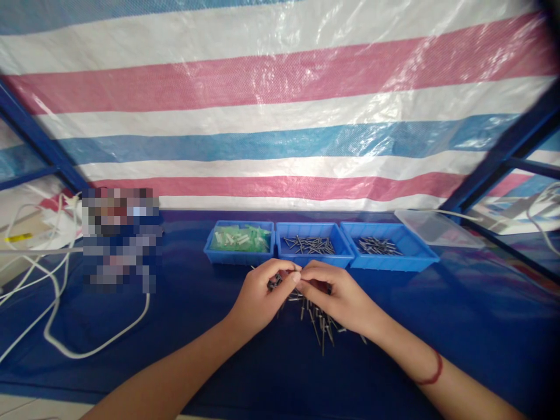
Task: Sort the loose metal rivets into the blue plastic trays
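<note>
Loose heap of thin, grey, rivet-like metal pins [322,329] lies on the dark blue, smooth tabletop [196,297], beneath the meeting hands and spilling toward the wearer. Judged by look: each pin light, stiff, hard to damage, smooth enough to roll or slip; best pinched singly across the shank, as the points cross and tangle. Bare left hand [258,291] and bare right hand [343,294] meet over the heap's far part, thumbs and forefingers drawn in tip to tip; cannot tell whether either pinch is closed, or on what, a small dark speck at the tips being too fine to read. Part of the heap hidden under palms and fingers; count impossible. Just beyond, three blue plastic bins in a row: left bin [238,257] with green film and short white pieces, middle bin [343,249] and right bin [417,259] with similar grey pins. Small parts blurred at this range. Far left, a pixelated patch [118,251] masks whatever lies beside the white cables [83,354].
</note>
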`<action>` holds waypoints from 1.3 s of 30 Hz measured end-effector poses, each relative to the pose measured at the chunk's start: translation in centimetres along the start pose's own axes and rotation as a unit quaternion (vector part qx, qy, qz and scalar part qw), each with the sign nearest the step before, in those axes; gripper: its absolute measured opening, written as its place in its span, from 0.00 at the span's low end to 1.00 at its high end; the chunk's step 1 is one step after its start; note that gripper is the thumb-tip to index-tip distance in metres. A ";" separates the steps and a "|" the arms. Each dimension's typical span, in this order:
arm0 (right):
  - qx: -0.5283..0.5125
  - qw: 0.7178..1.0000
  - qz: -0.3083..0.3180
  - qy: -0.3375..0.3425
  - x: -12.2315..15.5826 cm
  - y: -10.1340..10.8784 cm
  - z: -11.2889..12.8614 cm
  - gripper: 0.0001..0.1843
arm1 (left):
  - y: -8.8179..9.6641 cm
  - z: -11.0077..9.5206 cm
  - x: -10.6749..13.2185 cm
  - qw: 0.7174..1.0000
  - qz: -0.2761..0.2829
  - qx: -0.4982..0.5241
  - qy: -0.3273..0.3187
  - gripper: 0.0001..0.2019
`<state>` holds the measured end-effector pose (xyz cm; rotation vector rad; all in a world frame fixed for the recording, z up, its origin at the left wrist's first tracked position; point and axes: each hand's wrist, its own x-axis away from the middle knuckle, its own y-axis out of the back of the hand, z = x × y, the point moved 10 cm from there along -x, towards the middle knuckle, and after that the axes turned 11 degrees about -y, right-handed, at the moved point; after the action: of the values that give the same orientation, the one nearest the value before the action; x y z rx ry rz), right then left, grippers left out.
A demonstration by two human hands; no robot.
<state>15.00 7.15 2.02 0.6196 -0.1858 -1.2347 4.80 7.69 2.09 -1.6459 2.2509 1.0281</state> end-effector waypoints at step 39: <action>0.273 0.880 -0.376 -0.095 2.2 15.6 -4.1 0.12 | -2.5 -0.6 1.1 0.947 0.179 -0.259 -0.070 0.16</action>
<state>30.49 9.47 6.62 1.1219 -0.5019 -2.0288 6.79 6.12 0.94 -1.2682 2.3643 1.8956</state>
